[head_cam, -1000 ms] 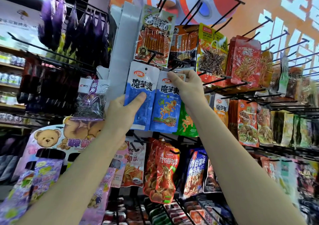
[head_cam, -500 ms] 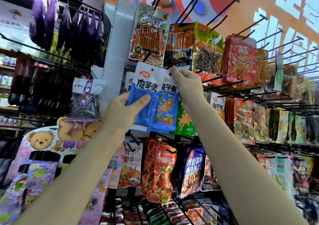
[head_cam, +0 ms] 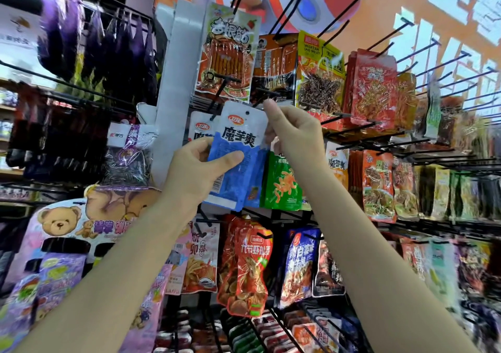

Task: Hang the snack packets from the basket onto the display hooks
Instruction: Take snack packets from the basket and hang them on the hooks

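Head view: left hand [head_cam: 198, 174] grips the blue packet [head_cam: 238, 149] by its middle; right hand [head_cam: 294, 133] pinches its top corner. Since a second ago two fanned packets have closed into one stack, hole nearing the hook [head_cam: 217, 100].

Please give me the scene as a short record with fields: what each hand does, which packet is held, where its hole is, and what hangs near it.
left hand: grips the lower part of the blue and white plastic snack packet
right hand: pinches the packet's top right edge
packet hole: visible, no hook through it
black wire hook: just up-left of the hole
behind: same-design blue and white packet, already hanging
right neighbour: green plastic packet
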Motion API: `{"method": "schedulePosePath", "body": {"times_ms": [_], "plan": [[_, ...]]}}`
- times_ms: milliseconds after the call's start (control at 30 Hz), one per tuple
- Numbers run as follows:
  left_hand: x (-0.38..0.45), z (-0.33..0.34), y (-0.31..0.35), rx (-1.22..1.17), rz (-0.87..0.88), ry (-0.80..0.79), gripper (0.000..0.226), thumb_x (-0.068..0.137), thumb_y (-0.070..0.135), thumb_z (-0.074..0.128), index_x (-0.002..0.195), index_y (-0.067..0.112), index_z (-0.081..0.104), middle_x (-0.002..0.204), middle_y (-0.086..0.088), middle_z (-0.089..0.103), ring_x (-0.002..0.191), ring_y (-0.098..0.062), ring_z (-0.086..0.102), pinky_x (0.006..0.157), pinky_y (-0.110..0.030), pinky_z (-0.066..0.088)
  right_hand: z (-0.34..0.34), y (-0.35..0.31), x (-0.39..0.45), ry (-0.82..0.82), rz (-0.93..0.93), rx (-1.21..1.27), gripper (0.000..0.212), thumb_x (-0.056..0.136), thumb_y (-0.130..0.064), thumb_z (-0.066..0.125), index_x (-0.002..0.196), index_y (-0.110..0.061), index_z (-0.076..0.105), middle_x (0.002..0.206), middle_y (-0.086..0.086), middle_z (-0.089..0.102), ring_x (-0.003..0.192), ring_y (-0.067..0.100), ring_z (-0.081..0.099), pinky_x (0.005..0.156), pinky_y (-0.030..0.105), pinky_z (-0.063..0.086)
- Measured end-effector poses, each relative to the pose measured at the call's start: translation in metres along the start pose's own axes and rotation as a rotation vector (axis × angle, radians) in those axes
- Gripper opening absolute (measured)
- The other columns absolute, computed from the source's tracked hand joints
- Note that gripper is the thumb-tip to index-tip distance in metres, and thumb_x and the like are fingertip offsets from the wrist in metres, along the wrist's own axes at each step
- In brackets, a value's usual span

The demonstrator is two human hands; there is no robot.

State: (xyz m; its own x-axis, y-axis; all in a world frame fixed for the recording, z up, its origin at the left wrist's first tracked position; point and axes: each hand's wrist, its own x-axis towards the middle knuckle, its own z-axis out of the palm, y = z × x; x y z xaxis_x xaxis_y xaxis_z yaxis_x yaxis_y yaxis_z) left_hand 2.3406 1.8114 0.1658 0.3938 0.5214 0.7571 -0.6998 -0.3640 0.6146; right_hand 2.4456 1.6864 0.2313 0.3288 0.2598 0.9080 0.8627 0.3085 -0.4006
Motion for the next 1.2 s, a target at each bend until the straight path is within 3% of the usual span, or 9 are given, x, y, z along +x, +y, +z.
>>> {"method": "schedulePosePath", "body": {"times_ms": [133, 300, 400, 500, 600, 733, 933, 1033, 1200], "plan": [[-0.002, 0.009, 0.001, 0.149, 0.113, 0.000, 0.046, 0.077, 0.017, 0.085, 0.111, 0.032, 0.057, 0.090, 0.002, 0.078, 0.082, -0.016, 0.076, 0.067, -0.034, 0.060, -0.003, 0.000, -0.009, -0.121, 0.075, 0.100, 0.030, 0.097, -0.027, 0.067, 0.088, -0.002, 0.053, 0.074, 0.032, 0.058, 0.046, 0.022, 0.054, 0.042, 0.028, 0.040], [-0.004, 0.015, 0.003, 0.646, 0.370, -0.135, 0.078, 0.068, 0.068, 0.075, 0.136, 0.039, 0.051, 0.126, 0.007, 0.054, 0.115, -0.007, 0.054, 0.095, -0.024, 0.045, -0.011, -0.003, -0.016, -0.088, 0.100, 0.257, 0.024, 0.099, -0.015, 0.062, 0.082, -0.008, 0.048, 0.057, 0.005, 0.042, 0.041, 0.015, 0.048, 0.043, 0.029, 0.048], [-0.005, 0.021, 0.005, 0.654, 0.325, -0.174, 0.069, 0.083, 0.041, 0.080, 0.144, 0.032, 0.049, 0.130, 0.007, 0.055, 0.117, -0.008, 0.053, 0.094, -0.018, 0.045, -0.012, -0.003, -0.017, -0.131, 0.127, 0.325, 0.028, 0.100, -0.023, 0.061, 0.081, -0.005, 0.054, 0.055, 0.002, 0.052, 0.049, 0.017, 0.059, 0.055, 0.034, 0.056], [-0.007, 0.023, 0.008, 0.435, 0.189, -0.135, 0.028, 0.102, 0.018, 0.058, 0.129, 0.021, 0.061, 0.108, 0.004, 0.070, 0.096, -0.003, 0.065, 0.076, -0.012, 0.049, -0.014, 0.001, -0.017, -0.150, 0.188, 0.381, 0.029, 0.102, -0.030, 0.057, 0.090, -0.004, 0.064, 0.076, 0.009, 0.070, 0.065, 0.022, 0.069, 0.059, 0.030, 0.056], [-0.010, 0.025, 0.007, 0.199, 0.053, -0.112, 0.017, 0.104, 0.016, 0.054, 0.098, 0.016, 0.069, 0.086, -0.002, 0.077, 0.080, -0.013, 0.074, 0.068, -0.028, 0.059, -0.014, 0.010, -0.013, -0.082, 0.227, 0.325, 0.024, 0.097, -0.031, 0.066, 0.101, -0.009, 0.057, 0.083, 0.007, 0.066, 0.062, 0.018, 0.065, 0.053, 0.029, 0.050], [-0.006, 0.025, 0.001, 0.054, -0.036, -0.056, 0.014, 0.092, 0.020, 0.070, 0.080, 0.018, 0.076, 0.084, -0.014, 0.077, 0.080, -0.031, 0.073, 0.076, -0.051, 0.061, -0.007, 0.015, -0.007, -0.115, 0.247, 0.196, 0.029, 0.093, -0.040, 0.069, 0.104, -0.014, 0.065, 0.087, 0.001, 0.062, 0.071, 0.014, 0.057, 0.054, 0.027, 0.046], [0.013, 0.025, -0.001, 0.122, 0.018, 0.037, 0.009, 0.090, 0.013, 0.074, 0.086, 0.019, 0.068, 0.078, 0.004, 0.074, 0.064, -0.001, 0.070, 0.058, -0.017, 0.055, 0.000, 0.014, 0.008, -0.106, 0.208, 0.214, 0.011, 0.093, -0.012, 0.070, 0.087, -0.021, 0.067, 0.079, -0.004, 0.067, 0.072, 0.008, 0.062, 0.061, 0.019, 0.049], [0.019, 0.027, -0.003, 0.150, 0.028, 0.083, 0.013, 0.090, 0.014, 0.075, 0.081, 0.019, 0.067, 0.066, 0.012, 0.071, 0.057, 0.002, 0.067, 0.053, -0.015, 0.052, 0.005, 0.014, 0.014, -0.057, 0.197, 0.224, 0.016, 0.091, -0.008, 0.072, 0.086, -0.021, 0.065, 0.080, -0.004, 0.065, 0.072, 0.007, 0.061, 0.063, 0.016, 0.049], [0.024, 0.029, -0.005, 0.148, 0.033, 0.094, 0.015, 0.091, 0.013, 0.074, 0.079, 0.018, 0.066, 0.059, 0.014, 0.070, 0.057, 0.000, 0.068, 0.051, -0.017, 0.052, 0.012, 0.016, 0.021, -0.021, 0.176, 0.223, 0.011, 0.087, -0.015, 0.078, 0.091, -0.018, 0.068, 0.089, 0.002, 0.071, 0.086, 0.017, 0.068, 0.084, 0.034, 0.058]]}}
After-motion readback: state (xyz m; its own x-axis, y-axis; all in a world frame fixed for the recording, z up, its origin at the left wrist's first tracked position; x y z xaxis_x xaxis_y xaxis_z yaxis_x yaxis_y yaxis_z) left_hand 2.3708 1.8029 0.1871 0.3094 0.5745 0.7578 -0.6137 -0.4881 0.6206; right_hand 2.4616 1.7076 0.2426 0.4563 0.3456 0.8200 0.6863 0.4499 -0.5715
